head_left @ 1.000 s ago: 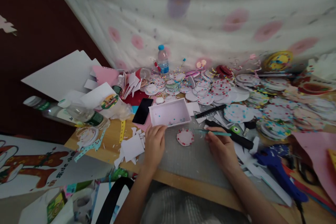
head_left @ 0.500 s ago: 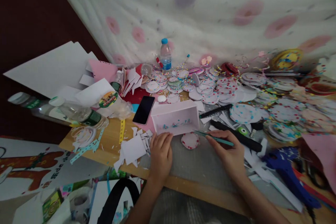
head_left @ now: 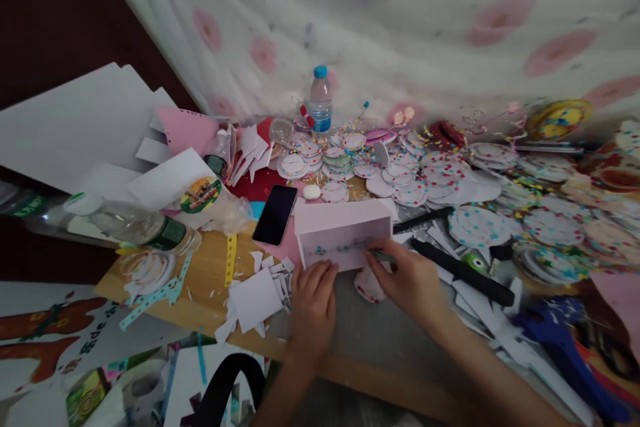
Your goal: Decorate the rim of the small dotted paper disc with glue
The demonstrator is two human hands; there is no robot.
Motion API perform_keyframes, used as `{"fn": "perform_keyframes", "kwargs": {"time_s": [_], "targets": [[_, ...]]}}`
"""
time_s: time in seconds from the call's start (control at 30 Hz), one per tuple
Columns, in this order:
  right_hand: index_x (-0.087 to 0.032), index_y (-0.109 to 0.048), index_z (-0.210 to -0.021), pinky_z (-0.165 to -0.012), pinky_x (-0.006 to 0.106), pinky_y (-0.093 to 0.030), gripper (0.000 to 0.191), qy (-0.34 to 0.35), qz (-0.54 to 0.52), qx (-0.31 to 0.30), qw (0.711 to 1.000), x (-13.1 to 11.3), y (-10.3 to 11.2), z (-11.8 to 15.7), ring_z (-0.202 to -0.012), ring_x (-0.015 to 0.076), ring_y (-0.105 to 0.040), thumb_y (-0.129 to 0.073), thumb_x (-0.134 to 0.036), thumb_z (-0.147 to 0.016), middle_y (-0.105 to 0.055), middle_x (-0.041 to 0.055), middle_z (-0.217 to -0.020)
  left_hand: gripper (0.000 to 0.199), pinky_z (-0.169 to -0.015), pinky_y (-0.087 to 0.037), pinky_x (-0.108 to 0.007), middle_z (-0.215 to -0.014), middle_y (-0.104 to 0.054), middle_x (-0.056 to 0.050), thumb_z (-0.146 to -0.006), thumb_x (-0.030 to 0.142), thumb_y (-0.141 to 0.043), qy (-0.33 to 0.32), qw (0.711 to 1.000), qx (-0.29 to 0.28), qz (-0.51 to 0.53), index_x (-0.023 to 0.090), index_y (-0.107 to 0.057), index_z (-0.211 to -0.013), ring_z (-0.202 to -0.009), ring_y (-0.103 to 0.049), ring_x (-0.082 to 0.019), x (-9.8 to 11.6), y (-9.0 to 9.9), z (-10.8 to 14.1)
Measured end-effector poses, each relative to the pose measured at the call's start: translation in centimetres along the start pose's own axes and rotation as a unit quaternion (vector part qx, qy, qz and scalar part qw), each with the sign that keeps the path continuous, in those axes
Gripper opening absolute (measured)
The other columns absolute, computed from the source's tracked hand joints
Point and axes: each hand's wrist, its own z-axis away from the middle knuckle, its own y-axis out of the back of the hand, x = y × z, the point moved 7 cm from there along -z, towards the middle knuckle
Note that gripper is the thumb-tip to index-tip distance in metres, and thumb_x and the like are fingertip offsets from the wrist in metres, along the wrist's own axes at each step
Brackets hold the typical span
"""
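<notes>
A small white box (head_left: 345, 217), apparently of card, lies with its open side toward me; small blue pieces are scattered inside. At its front left corner, my left hand (head_left: 314, 293) has its fingers closed over the edge. My right hand (head_left: 410, 283) pinches teal tweezers (head_left: 384, 256), mostly covered by the fingers, and its fingertips reach the box's right part. What the tweezer tips touch is hidden. Partly beneath the right hand, a round white disc (head_left: 369, 285) with red dots lies in front of the box.
Behind stand a water bottle (head_left: 321, 99) and several stacks of dotted white discs (head_left: 405, 180). A black phone (head_left: 275, 215) and paper scraps (head_left: 256, 300) lie left. Right are a black cutter-like tool (head_left: 463, 272) and a blue glue gun (head_left: 565, 340). Plastic bottles (head_left: 145, 223) lie far left.
My right hand has moved left and forward, bringing the tweezers into the box's opening and partly covering the disc. My left hand stays at the box corner. The view has shifted slightly.
</notes>
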Motion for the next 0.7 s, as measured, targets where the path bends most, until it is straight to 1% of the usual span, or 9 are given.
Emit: {"fn": "perform_keyframes", "kwargs": {"time_s": [0.07, 0.13, 0.2, 0.27, 0.33, 0.4, 0.5, 0.6, 0.7], "targets": [[-0.021, -0.066, -0.088, -0.047, 0.022, -0.040, 0.017, -0.049, -0.065, 0.026, 0.996, 1.5, 1.4, 0.1, -0.044, 0.0101, -0.051, -0.061, -0.038, -0.084, -0.068, -0.0011, -0.068, 0.039, -0.104, -0.031, -0.048, -0.116, -0.066, -0.007, -0.089, 0.003, -0.043, 0.003, 1.000, 0.002, -0.002, 0.020, -0.057, -0.121, -0.109, -0.058, -0.023, -0.1, 0.2, -0.5], [-0.020, -0.065, -0.083, -0.048, 0.022, -0.041, 0.021, -0.095, -0.128, 0.052, 0.986, 2.9, 2.2, 0.5, -0.047, 0.0109, -0.052, -0.064, -0.042, -0.082, -0.066, -0.0009, -0.066, 0.036, -0.104, -0.031, -0.048, -0.113, -0.067, -0.007, -0.089, 0.003, -0.044, 0.007, 1.000, 0.005, -0.005, 0.020, -0.058, -0.118, -0.107, -0.058, -0.023, -0.3, 0.3, -1.2], [-0.019, -0.063, -0.076, -0.050, 0.022, -0.043, 0.024, -0.124, -0.177, 0.068, 0.974, 3.9, 2.3, 0.8, -0.053, 0.0128, -0.055, -0.065, -0.043, -0.081, -0.064, 0.0001, -0.063, 0.034, -0.103, -0.031, -0.047, -0.109, -0.067, -0.008, -0.089, 0.004, -0.044, 0.005, 1.000, 0.009, -0.012, 0.019, -0.059, -0.116, -0.105, -0.059, -0.023, -0.6, 0.3, -2.1], [-0.019, -0.061, -0.071, -0.052, 0.023, -0.044, 0.026, -0.147, -0.224, 0.074, 0.960, 4.7, 2.0, 1.2, -0.055, 0.0134, -0.056, -0.065, -0.042, -0.081, -0.063, 0.0005, -0.062, 0.032, -0.101, -0.033, -0.047, -0.107, -0.067, -0.008, -0.089, 0.006, -0.045, 0.001, 1.000, 0.009, -0.018, 0.019, -0.059, -0.115, -0.102, -0.059, -0.023, -0.9, 0.4, -3.0], [-0.019, -0.060, -0.072, -0.051, 0.022, -0.044, 0.025, -0.168, -0.261, 0.092, 0.946, 5.2, 1.8, 1.7, -0.054, 0.0124, -0.055, -0.064, -0.041, -0.082, -0.063, 0.0002, -0.062, 0.031, -0.099, -0.034, -0.046, -0.105, -0.067, -0.007, -0.090, 0.007, -0.046, -0.004, 1.000, 0.004, -0.020, 0.019, -0.058, -0.115, -0.099, -0.060, -0.023, -1.1, 0.4, -3.7], [-0.019, -0.061, -0.075, -0.051, 0.022, -0.043, 0.022, -0.180, -0.275, 0.116, 0.937, 5.5, 1.9, 1.9, -0.053, 0.0113, -0.053, -0.064, -0.040, -0.082, -0.062, -0.0007, -0.063, 0.029, -0.097, -0.035, -0.045, -0.103, -0.067, -0.007, -0.090, 0.008, -0.046, -0.010, 1.000, -0.004, -0.021, 0.020, -0.059, -0.114, -0.097, -0.060, -0.022, -1.3, 0.4, -4.3], [-0.018, -0.061, -0.076, -0.051, 0.021, -0.042, 0.022, -0.177, -0.287, 0.103, 0.936, 5.5, 1.7, 1.8, -0.054, 0.0109, -0.053, -0.066, -0.040, -0.080, -0.061, -0.0013, -0.062, 0.028, -0.095, -0.036, -0.044, -0.102, -0.068, -0.006, -0.090, 0.008, -0.046, -0.017, 1.000, -0.012, -0.021, 0.020, -0.059, -0.112, -0.097, -0.061, -0.022, -1.3, 0.4, -4.6], [-0.018, -0.060, -0.075, -0.050, 0.021, -0.041, 0.025, -0.191, -0.313, 0.083, 0.927, 5.7, 1.4, 1.5, -0.052, 0.0106, -0.051, -0.066, -0.042, -0.081, -0.060, -0.0016, -0.060, 0.028, -0.096, -0.035, -0.044, -0.103, -0.068, -0.007, -0.090, 0.008, -0.046, -0.020, 1.000, -0.017, -0.017, 0.020, -0.059, -0.112, -0.097, -0.061, -0.022, -1.0, 0.3, -4.5], [-0.018, -0.059, -0.067, -0.048, 0.022, -0.038, 0.030, -0.199, -0.322, 0.062, 0.924, 5.8, 1.0, 1.4, -0.049, 0.0102, -0.048, -0.063, -0.044, -0.083, -0.055, -0.0024, -0.054, 0.029, -0.097, -0.035, -0.044, -0.103, -0.067, -0.007, -0.090, 0.009, -0.046, -0.021, 0.999, -0.029, -0.007, 0.019, -0.059, -0.113, -0.097, -0.061, -0.022, -0.5, 0.1, -4.5]]}}
